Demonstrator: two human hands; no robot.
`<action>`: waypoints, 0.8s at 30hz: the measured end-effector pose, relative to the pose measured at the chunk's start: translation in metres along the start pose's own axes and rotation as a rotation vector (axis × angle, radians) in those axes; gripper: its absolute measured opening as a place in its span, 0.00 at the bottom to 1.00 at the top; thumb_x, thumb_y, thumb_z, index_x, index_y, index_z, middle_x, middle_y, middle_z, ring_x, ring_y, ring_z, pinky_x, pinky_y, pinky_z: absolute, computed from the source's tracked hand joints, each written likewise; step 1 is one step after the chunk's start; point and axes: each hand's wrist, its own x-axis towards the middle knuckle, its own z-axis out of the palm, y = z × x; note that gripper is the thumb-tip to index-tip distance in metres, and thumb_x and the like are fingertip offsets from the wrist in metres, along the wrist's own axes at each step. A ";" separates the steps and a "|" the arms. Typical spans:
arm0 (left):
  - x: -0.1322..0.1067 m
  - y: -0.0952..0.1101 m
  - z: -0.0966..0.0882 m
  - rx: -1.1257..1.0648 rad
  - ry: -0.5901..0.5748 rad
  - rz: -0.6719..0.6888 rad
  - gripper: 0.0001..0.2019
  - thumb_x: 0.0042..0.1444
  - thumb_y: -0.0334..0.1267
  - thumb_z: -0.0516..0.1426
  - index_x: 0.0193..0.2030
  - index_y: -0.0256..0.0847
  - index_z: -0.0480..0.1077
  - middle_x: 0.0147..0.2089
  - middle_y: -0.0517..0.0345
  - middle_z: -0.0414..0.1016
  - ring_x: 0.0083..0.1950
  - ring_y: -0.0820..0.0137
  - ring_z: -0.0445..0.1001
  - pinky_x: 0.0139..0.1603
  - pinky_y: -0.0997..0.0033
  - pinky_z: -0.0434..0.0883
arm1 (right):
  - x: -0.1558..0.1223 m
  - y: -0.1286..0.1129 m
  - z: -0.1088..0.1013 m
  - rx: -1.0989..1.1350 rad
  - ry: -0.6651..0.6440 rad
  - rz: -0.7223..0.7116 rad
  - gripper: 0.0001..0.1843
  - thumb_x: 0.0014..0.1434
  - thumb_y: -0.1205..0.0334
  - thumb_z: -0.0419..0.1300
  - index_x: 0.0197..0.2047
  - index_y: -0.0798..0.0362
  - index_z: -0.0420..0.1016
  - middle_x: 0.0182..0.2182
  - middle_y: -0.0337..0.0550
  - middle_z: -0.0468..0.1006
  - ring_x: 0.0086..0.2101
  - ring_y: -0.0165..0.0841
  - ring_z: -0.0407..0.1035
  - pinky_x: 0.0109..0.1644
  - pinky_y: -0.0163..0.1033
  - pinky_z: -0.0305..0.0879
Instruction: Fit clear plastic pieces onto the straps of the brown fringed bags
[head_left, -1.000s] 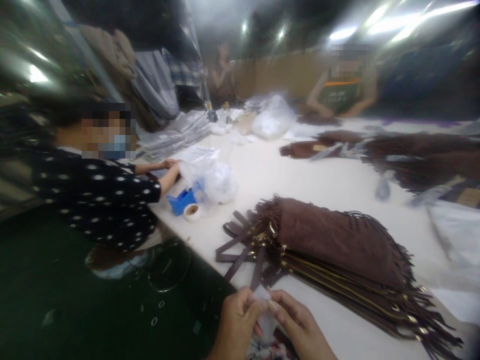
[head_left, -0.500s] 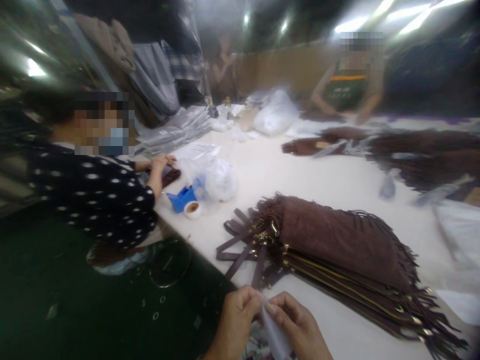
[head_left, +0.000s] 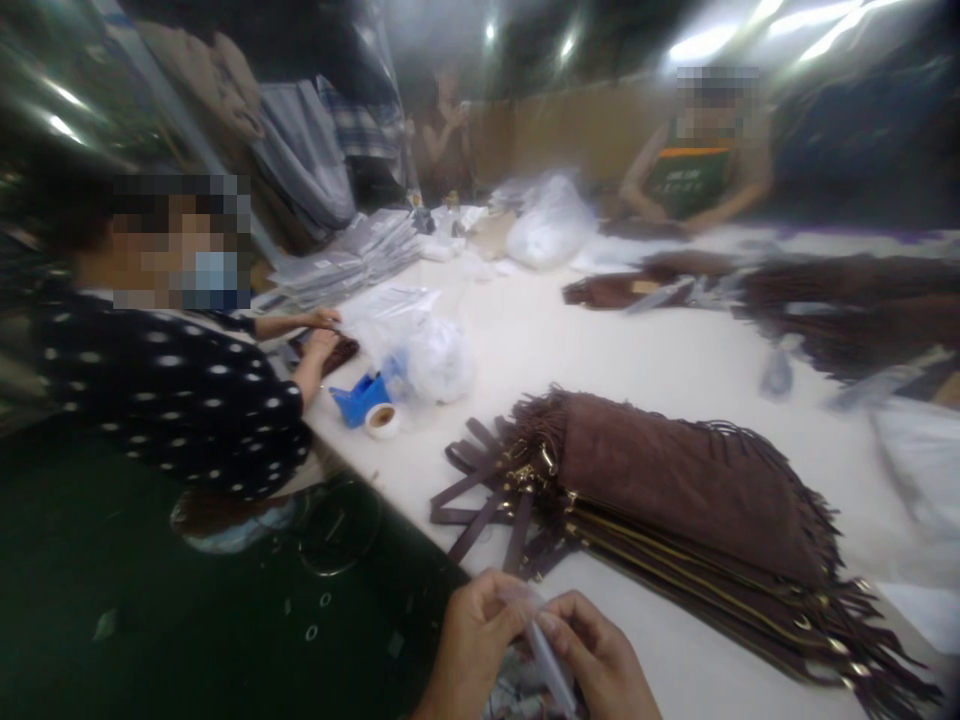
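Note:
Close to my body, at the bottom of the view, my left hand [head_left: 480,630] and my right hand [head_left: 589,645] pinch a thin, translucent plastic piece [head_left: 550,665], perhaps a small bag or sleeve. It hangs down between them, narrow and folded. Just past my hands a stack of dark brown suede bags [head_left: 675,480] lies on the white table [head_left: 517,345]. The bags have fringed ends, gold zips and gold clasps. Brown straps [head_left: 480,505] spill from their left end.
A blue tape dispenser [head_left: 360,400] and a tape roll [head_left: 382,420] sit near the left table edge beside crumpled clear plastic [head_left: 442,360]. A co-worker in a dotted top [head_left: 172,390] handles a brown item at left. More brown fringed bags [head_left: 847,300] lie at the far right.
The plastic piece has shifted slightly in my fingers and now looks narrower. The co-worker at left has moved one hand away from the other.

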 end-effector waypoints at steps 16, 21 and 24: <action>0.007 -0.021 0.004 -0.134 0.033 -0.070 0.16 0.45 0.45 0.67 0.25 0.33 0.69 0.22 0.60 0.69 0.23 0.75 0.63 0.25 0.76 0.60 | 0.001 0.016 0.001 0.167 -0.044 0.029 0.26 0.49 0.37 0.63 0.27 0.53 0.66 0.18 0.31 0.62 0.19 0.23 0.53 0.22 0.29 0.47; 0.007 -0.019 0.005 -0.053 0.050 -0.029 0.17 0.44 0.46 0.67 0.24 0.36 0.66 0.20 0.62 0.67 0.22 0.75 0.61 0.24 0.76 0.58 | -0.002 0.008 -0.004 0.112 -0.089 0.044 0.24 0.52 0.38 0.62 0.31 0.52 0.69 0.19 0.31 0.64 0.18 0.24 0.54 0.21 0.29 0.49; 0.009 -0.019 0.003 -0.009 0.054 -0.019 0.19 0.42 0.47 0.67 0.23 0.36 0.65 0.20 0.63 0.66 0.22 0.76 0.60 0.24 0.76 0.57 | -0.001 0.006 -0.007 0.141 -0.073 0.031 0.23 0.52 0.38 0.62 0.30 0.52 0.69 0.18 0.32 0.65 0.20 0.26 0.58 0.22 0.30 0.52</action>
